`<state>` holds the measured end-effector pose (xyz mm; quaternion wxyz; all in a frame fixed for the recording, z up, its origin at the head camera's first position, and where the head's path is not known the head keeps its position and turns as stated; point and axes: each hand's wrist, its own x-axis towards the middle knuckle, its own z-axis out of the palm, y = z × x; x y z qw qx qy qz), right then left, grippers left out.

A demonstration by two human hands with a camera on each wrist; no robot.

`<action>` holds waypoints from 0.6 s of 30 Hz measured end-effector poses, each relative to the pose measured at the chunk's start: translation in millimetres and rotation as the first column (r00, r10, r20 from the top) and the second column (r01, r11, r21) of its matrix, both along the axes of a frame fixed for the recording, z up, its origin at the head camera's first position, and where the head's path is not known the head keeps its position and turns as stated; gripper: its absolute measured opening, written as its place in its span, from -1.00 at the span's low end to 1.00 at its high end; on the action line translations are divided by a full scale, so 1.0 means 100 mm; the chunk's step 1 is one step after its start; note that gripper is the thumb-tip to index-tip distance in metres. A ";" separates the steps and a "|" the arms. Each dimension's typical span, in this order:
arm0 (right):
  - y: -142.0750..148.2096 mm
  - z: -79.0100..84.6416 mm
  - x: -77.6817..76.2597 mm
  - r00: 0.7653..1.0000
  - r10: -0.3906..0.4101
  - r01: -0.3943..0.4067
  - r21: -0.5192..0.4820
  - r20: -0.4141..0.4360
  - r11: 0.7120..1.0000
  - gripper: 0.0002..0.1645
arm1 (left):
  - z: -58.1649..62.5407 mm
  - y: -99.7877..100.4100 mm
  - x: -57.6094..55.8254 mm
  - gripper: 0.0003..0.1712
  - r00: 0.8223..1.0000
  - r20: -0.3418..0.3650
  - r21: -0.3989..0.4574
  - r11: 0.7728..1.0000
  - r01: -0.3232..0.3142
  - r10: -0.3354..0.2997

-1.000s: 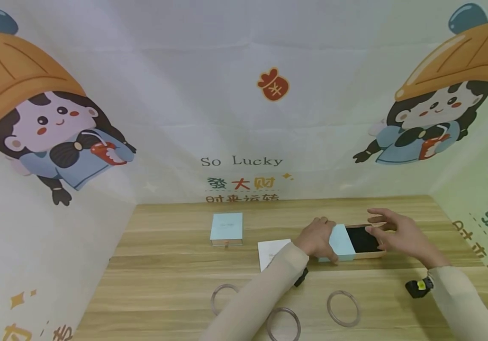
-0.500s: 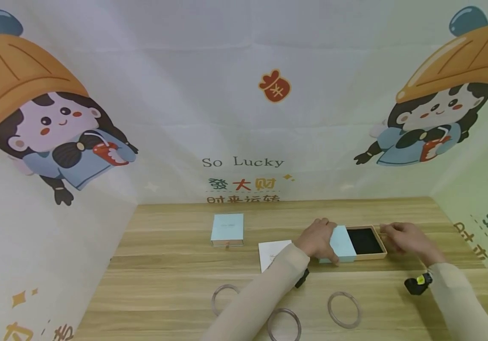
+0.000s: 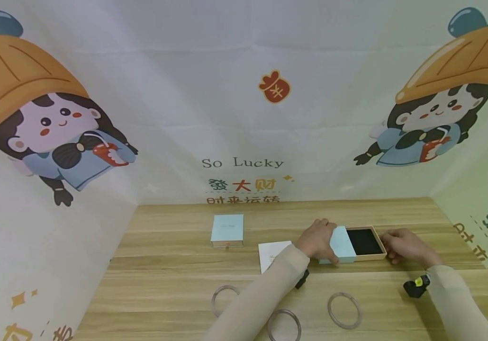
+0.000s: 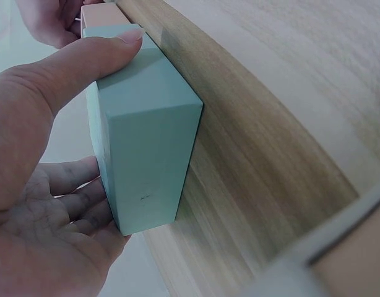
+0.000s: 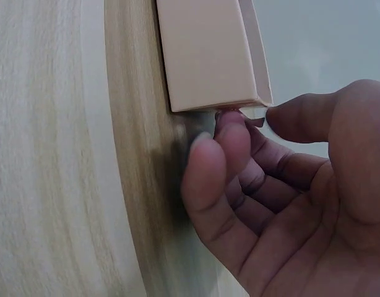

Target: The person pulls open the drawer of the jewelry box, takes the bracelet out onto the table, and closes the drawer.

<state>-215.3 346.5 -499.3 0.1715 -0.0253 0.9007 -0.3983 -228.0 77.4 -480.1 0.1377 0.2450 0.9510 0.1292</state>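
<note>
My left hand (image 3: pixel 318 241) grips the light blue sleeve (image 4: pixel 146 136) of a drawer-style gift box, thumb along one side and fingers on the opposite side. The box's drawer (image 3: pixel 378 256), beige-pink with a black lining (image 3: pixel 364 241), stands partly slid out to the right. At the drawer's outer end is my right hand (image 3: pixel 406 246), its fingers curled. The right wrist view shows a small brown ribbon pull tab (image 5: pixel 258 122) at that end, between its thumb and fingertips. The box lies flat on the wooden table (image 3: pixel 163 265).
A closed light blue box (image 3: pixel 227 228) stands at the back, left of the hands. A white card (image 3: pixel 269 252) lies partly behind the left forearm. Nearer are three bangles: one on the right (image 3: pixel 344 310), one in front (image 3: pixel 284 326), one partly covered by the sleeve (image 3: pixel 222 296).
My right hand has moved from over the drawer's black lining to its outer end, lowering and curling its fingers there. The left hand and the box stay about where they were.
</note>
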 end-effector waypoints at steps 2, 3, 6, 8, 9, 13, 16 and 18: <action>0.01 -0.01 0.00 1.000 0.012 -0.012 -0.014 -0.008 1.000 -0.50 | 0.00 0.00 0.00 0.15 1.000 0.000 -0.001 1.000 0.000 0.000; 0.02 -0.02 0.00 1.000 0.018 -0.019 -0.019 -0.012 1.000 -0.51 | -0.01 0.00 0.00 0.15 1.000 0.000 -0.001 1.000 0.000 0.000; 0.04 -0.05 0.00 1.000 0.021 -0.021 -0.024 -0.013 0.999 -0.55 | -0.02 0.01 -0.01 0.15 1.000 0.001 -0.001 1.000 -0.003 0.003; 0.04 -0.07 0.00 0.999 0.023 -0.024 -0.018 -0.022 1.000 -0.60 | -0.02 0.02 -0.01 0.15 1.000 0.001 -0.003 1.000 -0.006 0.006; 0.05 -0.08 0.00 0.999 0.022 -0.022 -0.013 -0.027 1.000 -0.61 | -0.03 0.02 -0.01 0.15 1.000 0.003 -0.003 1.000 -0.007 0.007; 0.04 -0.07 0.01 0.998 0.017 -0.017 0.008 -0.053 1.000 -0.64 | -0.04 0.02 -0.01 0.16 1.000 0.007 -0.004 1.000 -0.006 0.006; 0.03 -0.06 0.02 0.997 0.015 -0.013 0.023 -0.074 1.000 -0.64 | -0.03 0.02 -0.01 0.16 1.000 0.009 -0.004 1.000 -0.006 0.006; 0.02 -0.06 0.02 0.996 0.019 -0.016 0.035 -0.090 0.999 -0.64 | -0.03 0.01 -0.02 0.15 1.000 0.008 -0.005 1.000 -0.007 0.007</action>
